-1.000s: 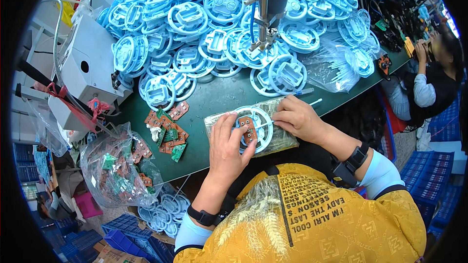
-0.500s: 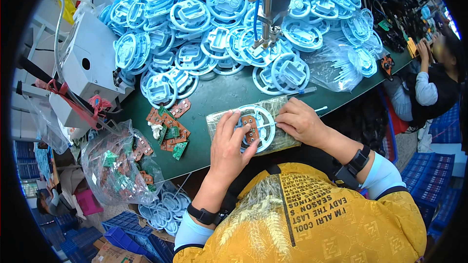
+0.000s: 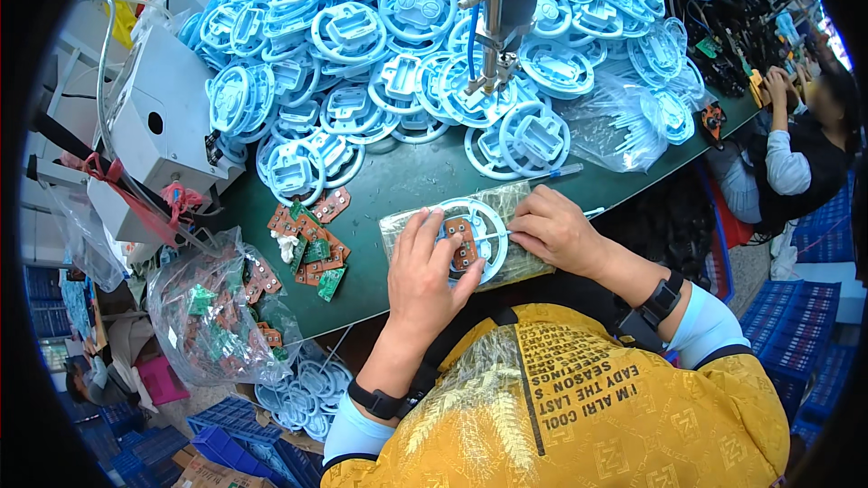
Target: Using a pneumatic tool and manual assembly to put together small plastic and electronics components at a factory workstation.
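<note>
A light-blue plastic steering-wheel-shaped ring [image 3: 503, 239] lies on a block wrapped in clear film [image 3: 529, 268] at the table's near edge. Inside the ring sits a brown circuit board [image 3: 462, 244]. My left hand [image 3: 421, 276] is over the ring's left side, thumb and fingers closed around its edge and next to the board. With fingertips pinched together, my right hand [image 3: 558, 230] is at the ring's right rim; whatever is between them is too small or hidden to name. A thin white stick end [image 3: 593, 211] shows just beyond that hand.
Many matching blue rings [image 3: 353, 32] are heaped across the back of the green table [image 3: 384, 172]. Loose brown and green boards [image 3: 316, 248] lie left, beside a clear bag of boards [image 3: 212, 307]. A metal-tipped machine head [image 3: 493, 45] hangs above. Another person [image 3: 796, 154] works at right.
Both hands stay almost in place on and beside the ring. The white stick end shows less beyond my right hand. The whole picture has shifted slightly.
</note>
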Demonstrator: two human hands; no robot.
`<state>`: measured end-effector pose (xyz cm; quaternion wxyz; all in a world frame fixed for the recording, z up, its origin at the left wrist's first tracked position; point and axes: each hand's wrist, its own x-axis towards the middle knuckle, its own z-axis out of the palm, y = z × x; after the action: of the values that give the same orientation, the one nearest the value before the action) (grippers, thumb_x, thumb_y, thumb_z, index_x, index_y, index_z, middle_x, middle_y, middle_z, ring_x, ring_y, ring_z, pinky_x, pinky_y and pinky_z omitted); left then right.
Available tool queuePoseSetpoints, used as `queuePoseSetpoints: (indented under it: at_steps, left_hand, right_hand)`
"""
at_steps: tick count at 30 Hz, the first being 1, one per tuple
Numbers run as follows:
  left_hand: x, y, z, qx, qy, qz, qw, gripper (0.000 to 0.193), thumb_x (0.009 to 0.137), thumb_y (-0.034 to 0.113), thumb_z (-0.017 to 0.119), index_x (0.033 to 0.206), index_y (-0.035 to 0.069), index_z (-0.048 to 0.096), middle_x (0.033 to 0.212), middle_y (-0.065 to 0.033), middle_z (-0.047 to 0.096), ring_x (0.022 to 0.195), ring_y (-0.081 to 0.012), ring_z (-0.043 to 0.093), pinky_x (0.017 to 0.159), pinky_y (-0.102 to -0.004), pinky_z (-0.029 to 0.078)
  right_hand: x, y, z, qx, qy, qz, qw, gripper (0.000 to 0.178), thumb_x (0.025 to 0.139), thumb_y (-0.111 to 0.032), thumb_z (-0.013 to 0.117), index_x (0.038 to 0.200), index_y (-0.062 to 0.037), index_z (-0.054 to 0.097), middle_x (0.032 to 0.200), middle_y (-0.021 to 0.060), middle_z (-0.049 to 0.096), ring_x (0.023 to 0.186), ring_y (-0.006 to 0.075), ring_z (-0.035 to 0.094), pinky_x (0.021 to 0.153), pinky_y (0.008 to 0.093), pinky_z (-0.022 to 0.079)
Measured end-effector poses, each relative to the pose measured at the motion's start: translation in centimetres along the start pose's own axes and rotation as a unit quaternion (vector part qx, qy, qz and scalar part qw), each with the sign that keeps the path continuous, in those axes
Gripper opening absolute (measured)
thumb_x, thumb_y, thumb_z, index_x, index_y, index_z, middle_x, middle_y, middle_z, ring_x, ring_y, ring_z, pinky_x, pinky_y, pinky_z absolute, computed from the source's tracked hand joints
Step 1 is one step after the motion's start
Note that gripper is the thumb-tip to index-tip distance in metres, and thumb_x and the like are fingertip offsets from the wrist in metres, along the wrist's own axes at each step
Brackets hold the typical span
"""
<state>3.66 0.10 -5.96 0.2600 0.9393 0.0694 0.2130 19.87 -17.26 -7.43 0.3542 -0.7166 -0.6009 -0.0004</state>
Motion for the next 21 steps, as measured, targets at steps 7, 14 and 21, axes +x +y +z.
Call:
queuePoseSetpoints:
  at_steps: [7, 14, 21]
  left_hand:
    - [1.0, 1.4, 1.6, 0.11, 0.045, -0.009, 0.993, 0.027, 0.072, 0.019, 0.081, 0.085, 0.006, 0.06, 0.108, -0.0147, 0.062, 0.11, -0.038, 0.057, 0.09, -0.0471, 0.045]
    - [1.0, 1.5, 2.0, 0.122, 0.067, -0.008, 0.99, 0.025, 0.073, 0.018, 0.08, 0.084, 0.007, 0.06, 0.106, -0.0135, 0.062, 0.109, -0.0372, 0.057, 0.09, -0.0464, 0.045]
    - [1.4, 1.1, 2.3, 0.108, 0.071, -0.006, 0.992, 0.027, 0.072, 0.017, 0.08, 0.085, 0.008, 0.059, 0.104, -0.0128, 0.061, 0.11, -0.0362, 0.056, 0.089, -0.0464, 0.043]
  right_hand:
    - [-0.2, -0.2, 0.2, 0.001, 0.005, 0.004, 1.0, 0.021, 0.07, -0.003, 0.078, 0.087, -0.0046, 0.065, 0.087, 0.007, 0.059, 0.08, 0.0276, 0.057, 0.069, 0.0373, 0.048]
    - [-0.4, -0.1, -0.1, -0.01, -0.009, 0.008, 1.0, 0.019, 0.073, -0.009, 0.076, 0.088, -0.0054, 0.064, 0.086, 0.0065, 0.055, 0.083, 0.0273, 0.055, 0.072, 0.038, 0.047]
    - [7.6, 0.5, -7.9, -0.026, 0.278, 0.011, 0.96, 0.029, 0.079, -0.002, 0.071, 0.107, -0.0034, 0.064, 0.11, 0.0127, 0.062, 0.105, 0.0271, 0.059, 0.086, 0.0337, 0.048]
